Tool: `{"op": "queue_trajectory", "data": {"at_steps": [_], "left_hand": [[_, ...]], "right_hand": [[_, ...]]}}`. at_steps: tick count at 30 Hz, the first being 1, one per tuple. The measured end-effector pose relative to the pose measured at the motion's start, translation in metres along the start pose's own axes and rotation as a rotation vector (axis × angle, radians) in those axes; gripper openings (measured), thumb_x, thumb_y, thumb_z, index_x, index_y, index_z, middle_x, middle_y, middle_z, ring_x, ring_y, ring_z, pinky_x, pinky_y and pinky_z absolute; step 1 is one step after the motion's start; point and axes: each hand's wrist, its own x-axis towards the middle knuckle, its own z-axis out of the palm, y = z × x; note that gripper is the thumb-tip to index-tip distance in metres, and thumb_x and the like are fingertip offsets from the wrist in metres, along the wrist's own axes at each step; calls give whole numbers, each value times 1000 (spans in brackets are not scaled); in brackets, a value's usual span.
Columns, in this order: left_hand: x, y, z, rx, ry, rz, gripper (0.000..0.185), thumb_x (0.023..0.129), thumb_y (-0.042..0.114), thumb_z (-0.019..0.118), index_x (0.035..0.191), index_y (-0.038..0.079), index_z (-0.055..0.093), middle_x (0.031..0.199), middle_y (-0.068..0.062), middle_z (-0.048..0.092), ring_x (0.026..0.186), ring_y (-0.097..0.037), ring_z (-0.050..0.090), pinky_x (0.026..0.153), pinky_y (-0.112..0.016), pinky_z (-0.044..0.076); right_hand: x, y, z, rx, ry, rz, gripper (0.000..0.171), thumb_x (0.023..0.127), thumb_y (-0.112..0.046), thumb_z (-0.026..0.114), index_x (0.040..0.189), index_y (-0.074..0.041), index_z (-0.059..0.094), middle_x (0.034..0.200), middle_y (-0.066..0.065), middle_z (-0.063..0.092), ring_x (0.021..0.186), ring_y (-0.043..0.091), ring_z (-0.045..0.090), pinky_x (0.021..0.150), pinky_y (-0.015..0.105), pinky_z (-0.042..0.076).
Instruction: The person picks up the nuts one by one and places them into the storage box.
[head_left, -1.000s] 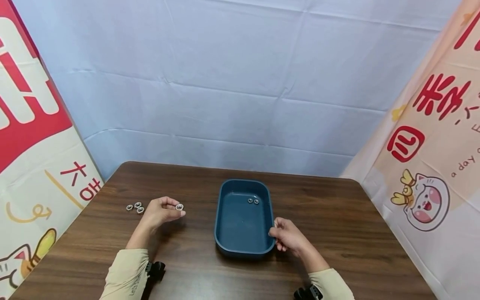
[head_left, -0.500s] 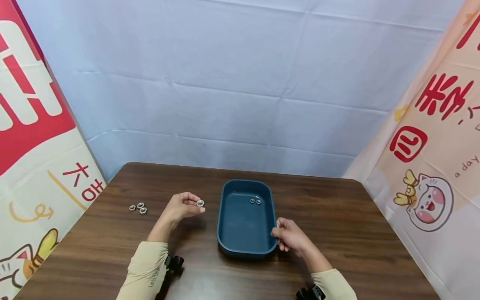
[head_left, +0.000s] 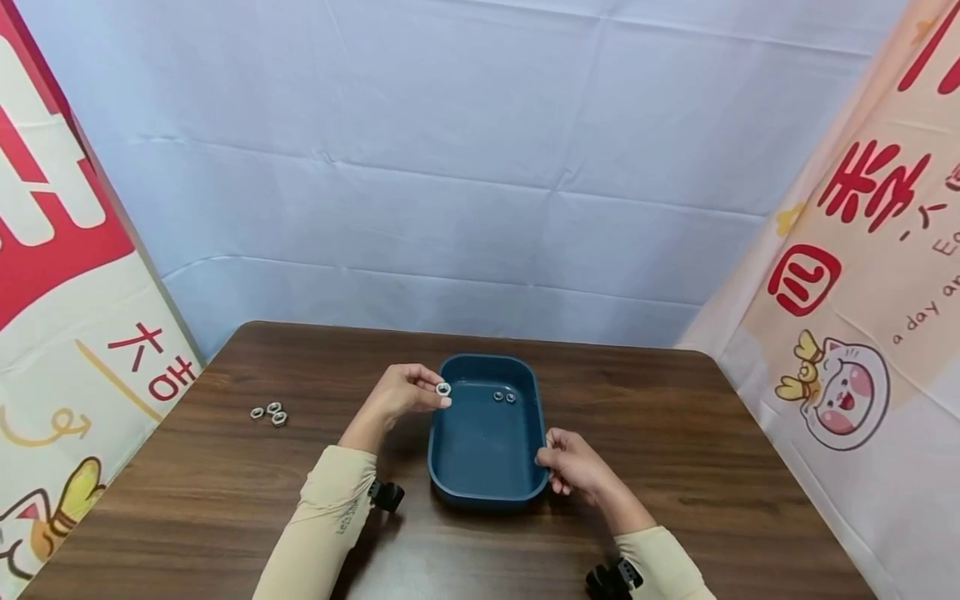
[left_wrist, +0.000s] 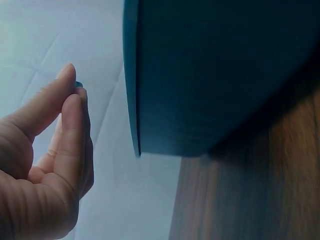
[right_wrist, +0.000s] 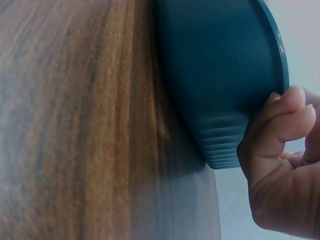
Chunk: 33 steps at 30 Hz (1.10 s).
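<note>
Looking down from the head view, the left hand (head_left: 401,390) pinched a small metal ring (head_left: 443,388) between thumb and fingertip just at the upper left rim of the blue tray (head_left: 450,467), which sat at the centre of the wooden table (head_left: 675,467). The right hand (head_left: 570,467) gripped the tray's lower right edge with curled fingers. Two rings (head_left: 504,397) lay inside the tray near its top, and three more rings (head_left: 268,412) lay well apart at the left of the frame. In the left wrist view, the left hand (left_wrist: 45,165) filled the lower left, fingertips together, beside the tray's wall (left_wrist: 210,75). In the right wrist view, the right hand (right_wrist: 280,160) at lower right clasped the tray's rim (right_wrist: 225,75).
</note>
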Motion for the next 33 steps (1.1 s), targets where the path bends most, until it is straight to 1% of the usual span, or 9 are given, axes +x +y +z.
{"op": "queue_trajectory", "data": {"at_steps": [3,7,9,10,16,20,23,27,33], "left_hand": [[2,7,7,-18,-25,-11,25,70,-2,79,92,-2,67,82,-14,63,73,-23,64,77,-44,52],[9,12,14,-24,-44,-25,26,70,-3,79,93,-2,67,84,-14,64,75,-23,65,79,-45,51],[12,14,17,-12,-44,-29,27,70,-2,79,94,-1,67,86,-14,65,77,-24,65,80,-44,51],[17,11,18,-8,-38,-29,27,70,-1,80,94,0,68,87,-14,65,78,-24,65,80,-45,51],[24,18,24,13,-38,-34,26,71,1,79,95,0,68,88,-13,65,78,-23,65,80,-43,51],[30,24,29,17,-45,-55,25,71,-2,78,94,0,69,87,-14,66,77,-23,66,75,-39,53],[34,30,31,28,-42,-60,24,70,-4,77,93,-1,69,86,-14,66,77,-24,67,70,-35,54],[37,35,30,36,-47,-60,23,70,-6,76,91,-2,68,85,-14,66,79,-28,67,70,-35,54],[42,44,30,25,-65,-61,25,71,-6,76,94,-2,67,88,-15,64,76,-25,66,72,-35,54]], "right_hand": [[0,0,0,-4,0,-5,14,80,1,50,76,-5,38,51,3,45,38,9,44,35,20,35],[0,-1,-1,-10,0,-2,14,80,1,50,75,-5,39,52,3,45,38,9,43,35,20,35],[0,-2,-1,-11,-2,-2,14,80,0,50,75,-5,39,52,2,45,38,9,43,35,19,35],[1,-3,-1,-10,-3,-1,14,80,0,50,75,-6,39,52,2,45,38,9,43,35,19,36],[1,-3,-1,1,-22,0,13,81,0,50,76,-5,39,52,2,45,38,9,44,35,19,36],[0,-3,-1,2,-26,4,14,81,0,50,76,-6,39,53,3,45,38,8,44,36,19,36],[0,-3,-1,2,-16,9,13,82,0,50,76,-5,39,53,3,45,38,9,44,36,19,36],[0,-3,-1,4,-10,12,13,81,0,50,76,-5,40,53,3,45,38,8,44,36,19,36],[0,-2,-1,-1,-16,15,12,81,0,50,76,-5,40,53,3,45,39,9,44,36,19,36]]}}
